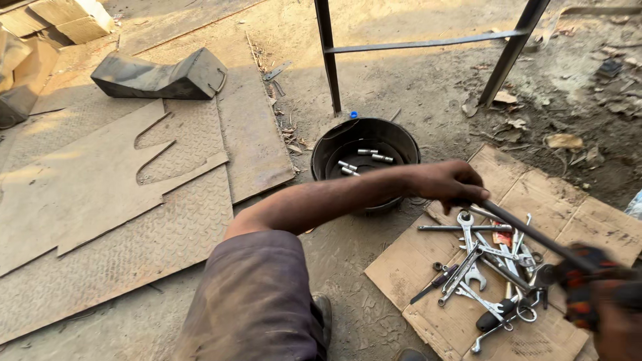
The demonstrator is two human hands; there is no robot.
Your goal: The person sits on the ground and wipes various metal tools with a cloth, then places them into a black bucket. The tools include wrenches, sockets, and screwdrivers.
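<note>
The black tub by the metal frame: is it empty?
No. The black tub holds several short silvery metal cylinders lying on its bottom.

**What you cannot see**

Your right hand [605, 301] is blurred and cut off by the near right edge, so its grip on the dark rod [535, 234] stays unclear. The small cylinders in the black tub [364, 157] are too small to tell.

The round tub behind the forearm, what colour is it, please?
Black round plastic tub, head view.
</note>
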